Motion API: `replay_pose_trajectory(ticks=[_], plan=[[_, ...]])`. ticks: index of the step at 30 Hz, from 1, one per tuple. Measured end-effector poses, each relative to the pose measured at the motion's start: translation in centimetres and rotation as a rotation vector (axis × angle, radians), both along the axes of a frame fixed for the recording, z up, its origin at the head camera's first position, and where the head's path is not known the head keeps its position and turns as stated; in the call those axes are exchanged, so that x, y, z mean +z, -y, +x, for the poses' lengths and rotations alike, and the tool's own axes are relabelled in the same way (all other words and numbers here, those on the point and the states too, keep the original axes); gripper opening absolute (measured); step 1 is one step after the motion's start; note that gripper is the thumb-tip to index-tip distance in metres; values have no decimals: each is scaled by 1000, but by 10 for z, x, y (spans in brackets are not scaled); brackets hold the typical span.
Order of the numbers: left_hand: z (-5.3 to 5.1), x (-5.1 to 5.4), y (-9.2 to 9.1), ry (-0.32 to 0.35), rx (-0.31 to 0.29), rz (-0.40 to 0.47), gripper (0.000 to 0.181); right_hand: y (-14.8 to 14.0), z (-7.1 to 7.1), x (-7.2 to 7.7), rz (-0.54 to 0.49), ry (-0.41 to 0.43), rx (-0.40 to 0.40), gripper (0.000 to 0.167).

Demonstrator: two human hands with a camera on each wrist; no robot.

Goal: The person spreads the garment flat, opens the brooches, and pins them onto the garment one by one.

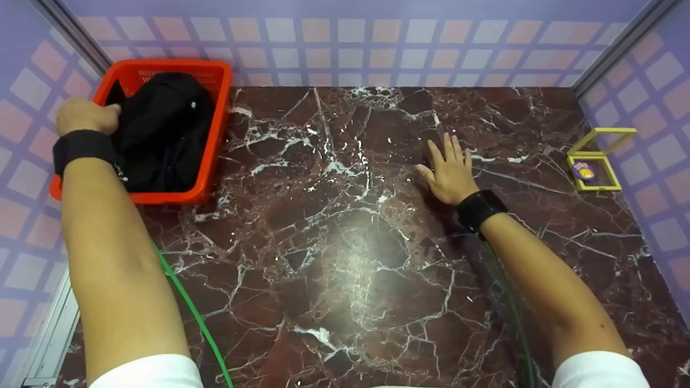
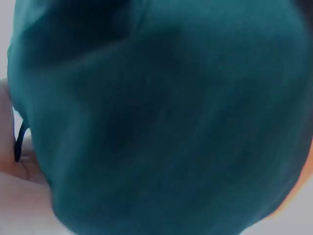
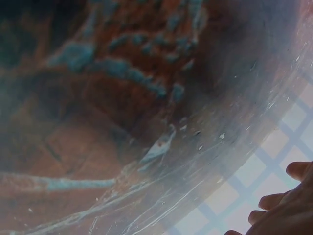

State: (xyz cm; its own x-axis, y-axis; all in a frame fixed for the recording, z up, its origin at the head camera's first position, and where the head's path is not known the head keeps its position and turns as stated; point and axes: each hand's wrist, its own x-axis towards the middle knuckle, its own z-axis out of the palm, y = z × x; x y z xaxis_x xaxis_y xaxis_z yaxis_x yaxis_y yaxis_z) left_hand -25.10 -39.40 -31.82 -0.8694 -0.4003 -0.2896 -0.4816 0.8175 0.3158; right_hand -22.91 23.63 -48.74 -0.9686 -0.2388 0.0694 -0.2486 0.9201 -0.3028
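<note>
At the far left, my left hand (image 1: 86, 116) is at the rim of a red plastic basket (image 1: 213, 134), its fingers curled and gripping black cloth (image 1: 161, 116) bunched inside. A small pale spot marks the cloth. Close up in the left wrist view, the dark cloth (image 2: 166, 117) fills most of the picture, and a thin dark cord (image 2: 20, 141) shows beside the fingers. Whether the cloth is a garment or a bag cannot be told. My right hand (image 1: 450, 175) lies palm down over the marble-patterned table (image 1: 345, 242), fingers straight and spread, holding nothing.
A small yellow-framed case (image 1: 601, 172) stands with its lid raised at the right edge, a round purple-and-yellow picture inside. Checked wall panels (image 1: 350, 46) enclose the back and sides. A green cord (image 1: 191, 307) runs beneath the left forearm.
</note>
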Motion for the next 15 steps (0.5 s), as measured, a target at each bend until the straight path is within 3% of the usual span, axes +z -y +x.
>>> replay_pose_trajectory(ticks=[9, 15], plan=[[-4, 18, -2, -101, -28, -69, 31, -3, -1, -2, -2, -13, 13, 71], [-6, 33, -11, -164, -32, -97, 25, -5, 0, -3, -14, -26, 18, 70]])
